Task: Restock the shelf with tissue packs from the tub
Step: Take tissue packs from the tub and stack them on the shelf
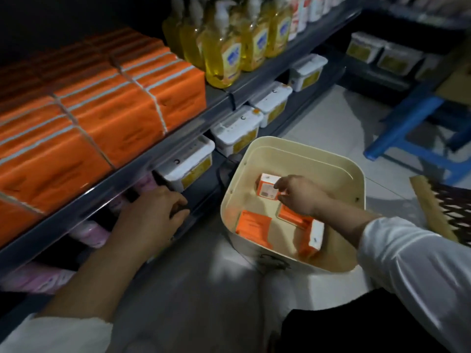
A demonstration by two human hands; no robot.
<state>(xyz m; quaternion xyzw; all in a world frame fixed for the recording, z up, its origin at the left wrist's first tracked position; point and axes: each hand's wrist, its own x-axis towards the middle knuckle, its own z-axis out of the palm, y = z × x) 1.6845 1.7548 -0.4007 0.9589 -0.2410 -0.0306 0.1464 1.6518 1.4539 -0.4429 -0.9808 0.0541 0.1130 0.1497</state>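
A cream tub (354,179) stands on the floor in front of the shelf. Inside lie several orange and white tissue packs. My right hand (298,194) reaches into the tub and pinches one upright tissue pack (266,188) at the far side. Another pack (253,226) lies flat at the tub's near left, and two more (312,236) lean at the near right. My left hand (153,212) rests with curled fingers on the edge of the lower shelf (198,197), holding nothing I can see. Rows of orange tissue packs (107,115) fill the upper shelf.
Yellow soap bottles (224,52) stand right of the orange packs. White lidded boxes (237,128) line the lower shelf, with pink packs (89,233) at its left. A blue stool (413,138) and a wooden brush (438,212) lie to the right on the pale floor.
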